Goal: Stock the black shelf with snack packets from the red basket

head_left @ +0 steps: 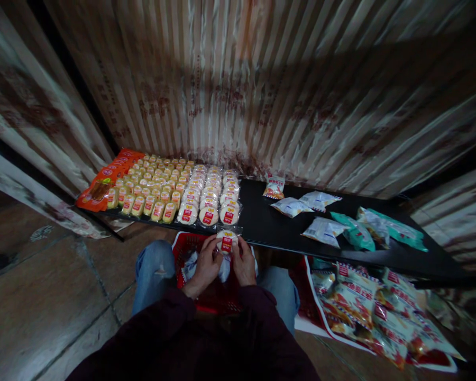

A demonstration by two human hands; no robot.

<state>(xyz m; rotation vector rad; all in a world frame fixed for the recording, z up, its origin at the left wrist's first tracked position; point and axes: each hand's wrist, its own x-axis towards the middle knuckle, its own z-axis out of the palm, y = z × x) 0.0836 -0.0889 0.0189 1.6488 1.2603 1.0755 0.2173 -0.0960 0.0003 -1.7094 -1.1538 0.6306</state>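
Observation:
Between my left hand (207,263) and my right hand (244,264) is a round, pale cracker packet (227,242) in clear wrap with a red label. Fingers of both hands pinch its sides, above a red basket (182,241) between my knees. A few wrapped packets (191,264) lie in that basket, partly hidden by my hands. Just beyond, on the black shelf (257,222), stand rows of the same round packets (209,215). Left of them are rows of small yellow wrapped cakes (157,210).
An orange bag (110,180) lies at the shelf's left end. Several white snack bags (324,231) and green bags (354,231) lie on its right part. A second basket (321,312), full of snack bags (355,291), stands below right. A patterned curtain (230,79) hangs behind the shelf.

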